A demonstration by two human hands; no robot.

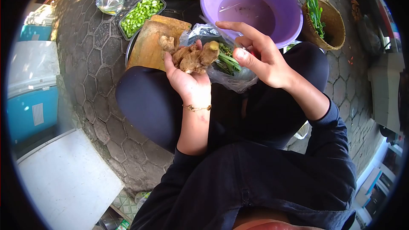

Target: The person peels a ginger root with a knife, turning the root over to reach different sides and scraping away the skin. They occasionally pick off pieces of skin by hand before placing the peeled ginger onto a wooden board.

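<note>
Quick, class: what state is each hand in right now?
Left hand: palm up, holding a knobbly brown root.
Right hand: raised, fingers partly curled; whether it holds anything cannot be told.

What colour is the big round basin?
The basin is purple, seen best in the head view.

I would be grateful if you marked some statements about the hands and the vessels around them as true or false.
1. The left hand holds the ginger. True.
2. A bracelet circles the right wrist. False: the bracelet is on the left.
3. Green stalks stand in the woven basket. True.
4. The purple basin is upside down. False: the basin stands open side up.
</note>
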